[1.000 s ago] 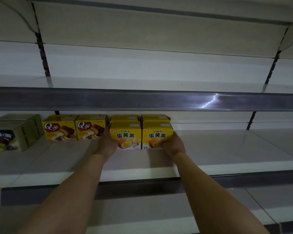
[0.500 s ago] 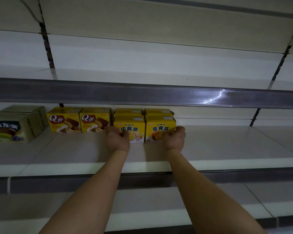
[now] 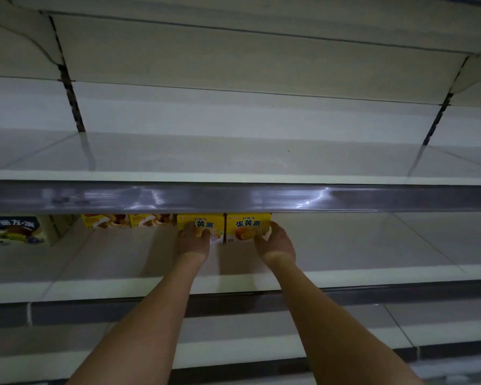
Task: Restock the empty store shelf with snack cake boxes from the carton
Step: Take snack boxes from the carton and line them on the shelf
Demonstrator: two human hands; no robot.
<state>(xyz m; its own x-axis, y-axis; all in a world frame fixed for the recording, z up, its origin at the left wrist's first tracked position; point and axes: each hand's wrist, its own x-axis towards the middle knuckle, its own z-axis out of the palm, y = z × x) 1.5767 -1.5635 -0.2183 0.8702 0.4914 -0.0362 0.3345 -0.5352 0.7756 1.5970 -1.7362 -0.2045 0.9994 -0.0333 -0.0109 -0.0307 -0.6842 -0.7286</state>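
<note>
I had left hand (image 3: 192, 240) and right hand (image 3: 275, 241) fingers pressed flat, gripping nothing, squaring two yellow boxes (image 3: 247, 227) on shelf (image 3: 345, 254)

Both hands rest against two yellow boxes on the shelf (image 3: 345, 245): left hand (image 3: 192, 240) on the left yellow box (image 3: 203, 224), right hand (image 3: 274, 241) on the right yellow box (image 3: 245, 225).

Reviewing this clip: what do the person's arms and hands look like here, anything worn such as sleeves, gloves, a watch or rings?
Both forearms are bare up to the bottom edge of the picture: no sleeve or cuff shows. The left hand and the right hand are ungloved. No watch, band or bracelet shows at either wrist. In this dim light no ring can be made out, and the fingertips are too small to check closely.
</note>
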